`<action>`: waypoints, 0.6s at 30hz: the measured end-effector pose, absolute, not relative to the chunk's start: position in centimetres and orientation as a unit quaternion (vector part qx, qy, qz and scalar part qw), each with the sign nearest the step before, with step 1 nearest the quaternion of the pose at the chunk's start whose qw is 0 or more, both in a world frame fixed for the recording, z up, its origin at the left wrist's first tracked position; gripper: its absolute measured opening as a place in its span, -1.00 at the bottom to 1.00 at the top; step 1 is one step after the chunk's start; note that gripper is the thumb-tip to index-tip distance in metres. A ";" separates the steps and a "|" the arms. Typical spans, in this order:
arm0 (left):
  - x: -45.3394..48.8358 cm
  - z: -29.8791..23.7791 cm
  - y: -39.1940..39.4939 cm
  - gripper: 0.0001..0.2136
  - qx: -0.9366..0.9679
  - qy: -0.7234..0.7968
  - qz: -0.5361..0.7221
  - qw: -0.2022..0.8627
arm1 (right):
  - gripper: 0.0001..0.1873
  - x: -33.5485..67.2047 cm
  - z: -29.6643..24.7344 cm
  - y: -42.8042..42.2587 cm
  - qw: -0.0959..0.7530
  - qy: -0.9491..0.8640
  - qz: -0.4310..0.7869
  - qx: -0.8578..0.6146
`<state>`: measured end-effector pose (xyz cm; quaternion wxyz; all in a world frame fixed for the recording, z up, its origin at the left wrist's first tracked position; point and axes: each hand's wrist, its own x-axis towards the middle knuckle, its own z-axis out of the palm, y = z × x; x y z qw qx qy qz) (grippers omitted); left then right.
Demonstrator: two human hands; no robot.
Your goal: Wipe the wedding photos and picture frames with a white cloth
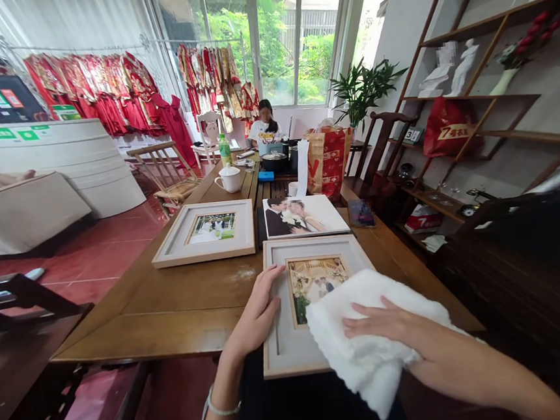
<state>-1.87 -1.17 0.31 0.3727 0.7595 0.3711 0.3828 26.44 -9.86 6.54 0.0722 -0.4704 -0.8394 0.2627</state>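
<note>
A picture frame (278,341) with pale wood edges, a wide white mat and a wedding photo lies in front of me, overhanging the table's near edge. My left hand (257,313) rests on its left side, fingers stretched out and touching the border. On its right half is a white towel (372,365), bunched and hanging past the near edge. My right hand (388,325) holds the towel against the frame, its fingers pressed into the cloth. The towel hides the photo's lower right part and the frame's lower right corner.
On the wooden table (180,303) are another framed photo (170,249), a couple's photo panel (305,217), a lidded white cup (229,179), a green bottle (224,149) and a red-and-gold bag (328,166). A person (263,126) sits at the far end. Shelves (484,28) stand right.
</note>
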 end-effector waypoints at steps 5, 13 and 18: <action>-1.9 0.3 -1.1 -0.52 0.760 0.370 0.383 0.372 | -0.17 26.8 5.8 -4.8 0.059 -0.843 0.145 -0.516; -1.8 0.1 -1.1 -0.53 0.757 0.372 0.385 0.375 | -0.12 22.4 5.5 4.6 0.056 -0.917 0.058 -0.391; -1.8 -0.1 -1.1 -0.52 0.752 0.375 0.392 0.375 | -0.15 19.9 5.5 4.5 0.037 -0.927 0.037 -0.371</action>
